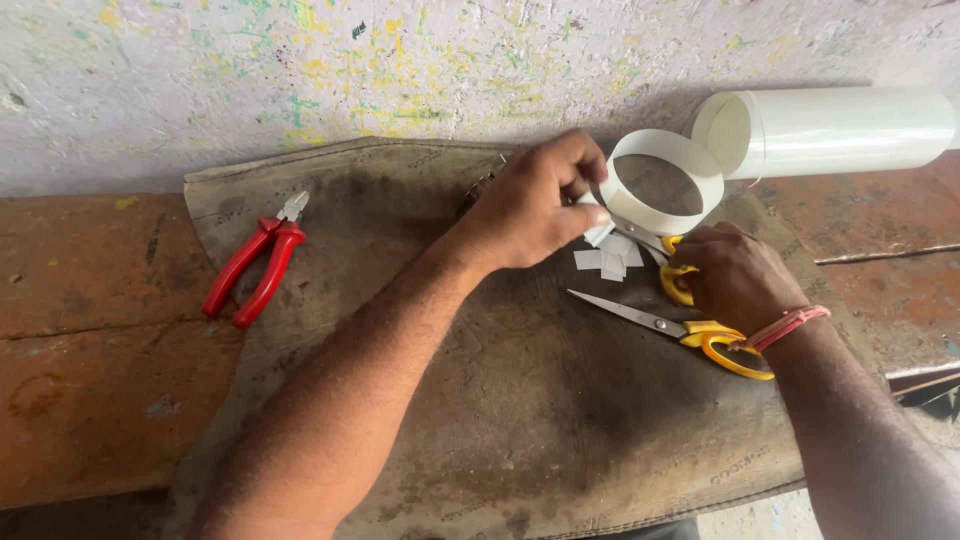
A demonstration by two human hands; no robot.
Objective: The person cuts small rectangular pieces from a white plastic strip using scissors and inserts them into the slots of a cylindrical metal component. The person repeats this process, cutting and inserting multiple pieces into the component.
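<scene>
Left hand (535, 205) is up over the mat, fingers curled in, thumb and fingertips pinching the near-left edge of a white ring (662, 180), a short band of white strip standing on its rim. Right hand (735, 275) sits just to the right and a touch nearer, closed around the yellow handles of a pair of scissors (668, 262); its blade reaches up to the ring's lower edge, right beside the left thumb. Whether the blades are apart or together, I cannot tell; the hands hide them. A pink band circles the right wrist.

Below the ring, small white paper scraps (608, 260) lie scattered on the mat, touching one another. A second pair of yellow-handled scissors (680, 328) lies flat just near of the right hand, blades together and pointing left, handles tucked under the wrist.

Everything here rests on a dark, worn mat (500, 400) spread across a rusty brown bench (90, 330). Far right, a white roll (835, 130) lies on its side against the paint-flecked wall (300, 70), its open end facing the ring and just beside it. Well off to the left, red-handled pliers (255, 262) lie at the mat's edge, jaws pointing away, handles slightly spread.
</scene>
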